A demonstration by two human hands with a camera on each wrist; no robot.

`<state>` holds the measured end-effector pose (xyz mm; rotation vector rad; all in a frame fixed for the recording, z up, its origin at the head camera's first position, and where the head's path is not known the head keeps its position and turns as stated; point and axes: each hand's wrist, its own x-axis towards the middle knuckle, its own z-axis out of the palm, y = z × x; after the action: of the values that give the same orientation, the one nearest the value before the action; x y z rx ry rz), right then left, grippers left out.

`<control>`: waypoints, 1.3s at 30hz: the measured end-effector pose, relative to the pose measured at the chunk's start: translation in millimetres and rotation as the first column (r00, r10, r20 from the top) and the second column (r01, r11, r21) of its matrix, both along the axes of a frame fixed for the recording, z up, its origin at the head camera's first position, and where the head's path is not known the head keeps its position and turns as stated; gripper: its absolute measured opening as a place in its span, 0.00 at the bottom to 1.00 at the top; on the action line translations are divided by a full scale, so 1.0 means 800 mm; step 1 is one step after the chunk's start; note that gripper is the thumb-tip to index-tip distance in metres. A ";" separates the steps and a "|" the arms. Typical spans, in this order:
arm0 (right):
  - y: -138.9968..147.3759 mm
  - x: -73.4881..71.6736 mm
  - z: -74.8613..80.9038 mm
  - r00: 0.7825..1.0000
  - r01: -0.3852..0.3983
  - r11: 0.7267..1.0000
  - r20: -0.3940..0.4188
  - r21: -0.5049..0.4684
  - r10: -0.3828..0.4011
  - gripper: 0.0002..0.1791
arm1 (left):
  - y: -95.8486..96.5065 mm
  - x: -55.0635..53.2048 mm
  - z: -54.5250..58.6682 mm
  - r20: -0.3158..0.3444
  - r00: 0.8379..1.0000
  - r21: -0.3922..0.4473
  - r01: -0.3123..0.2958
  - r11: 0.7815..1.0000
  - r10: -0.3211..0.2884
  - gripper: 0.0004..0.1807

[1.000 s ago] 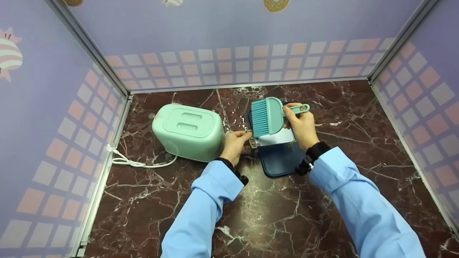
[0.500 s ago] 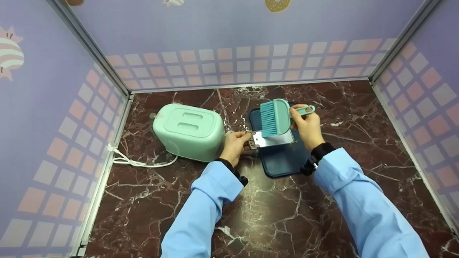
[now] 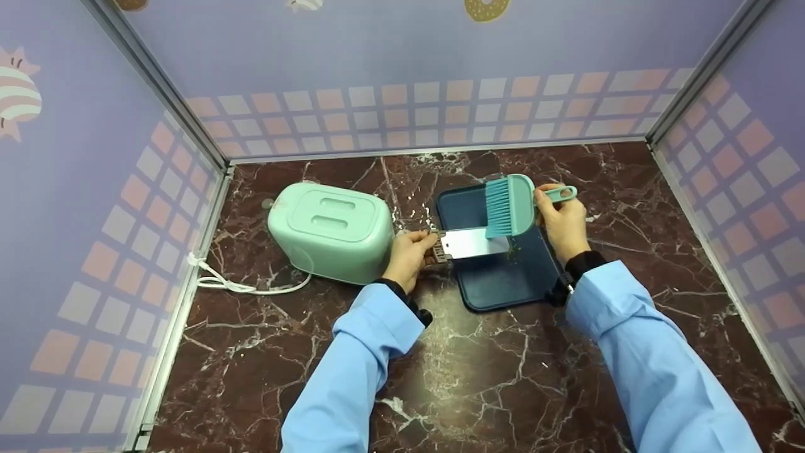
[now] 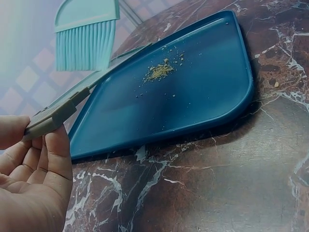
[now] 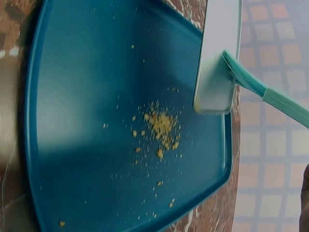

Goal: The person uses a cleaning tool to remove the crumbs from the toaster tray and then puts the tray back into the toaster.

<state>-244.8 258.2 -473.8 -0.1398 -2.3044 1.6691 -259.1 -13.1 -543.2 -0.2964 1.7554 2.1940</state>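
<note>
My left hand [image 3: 405, 258] pinches the brown grip end of a flat metal crumb tray [image 3: 465, 244], thumb on top and fingers below in the left wrist view. The plate slopes out over a dark blue serving tray [image 3: 503, 284]. In my right hand [image 3: 564, 223] is the handle of a mint-green hand brush [image 3: 521, 204]. Its teal bristles touch the plate near the free end in the right wrist view. Yellowish crumbs [image 5: 161, 126] lie in a small heap on the blue tray, with scattered bits around it.
A mint-green toaster [image 3: 330, 233] with a lidded top stands just left of my left hand. Its white cord [image 3: 251, 289] runs toward the left wall. Patterned purple panels enclose the dark marbled table [image 3: 453, 384] at the back and both sides.
My right hand has moved the brush rightward along the crumb tray toward its free end, uncovering more of the plate. My left hand stays nearly in place.
</note>
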 end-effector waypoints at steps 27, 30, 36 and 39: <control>0.051 -0.026 -0.036 0.981 0.192 0.980 -0.012 0.054 -0.191 0.21 | 0.001 0.001 -0.001 -0.001 1.000 -0.017 -0.019 1.000 0.019 0.18; 0.052 -0.026 -0.033 0.977 0.213 0.973 -0.024 0.091 -0.212 0.21 | 0.002 0.000 -0.001 0.003 1.000 0.005 -0.026 1.000 0.026 0.21; 0.044 -0.026 -0.023 0.979 0.204 0.978 -0.026 0.042 -0.203 0.22 | 0.001 0.000 0.000 0.016 0.999 0.020 -0.030 0.999 0.029 0.22; 0.034 -0.024 -0.019 0.984 0.173 0.985 -0.034 -0.020 -0.174 0.22 | 0.002 0.001 0.000 0.017 0.999 0.015 -0.030 0.999 0.029 0.23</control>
<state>-264.3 285.4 -489.2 -0.3032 -2.1841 1.5918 -258.3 -11.9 -543.2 -0.3377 1.7353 2.2183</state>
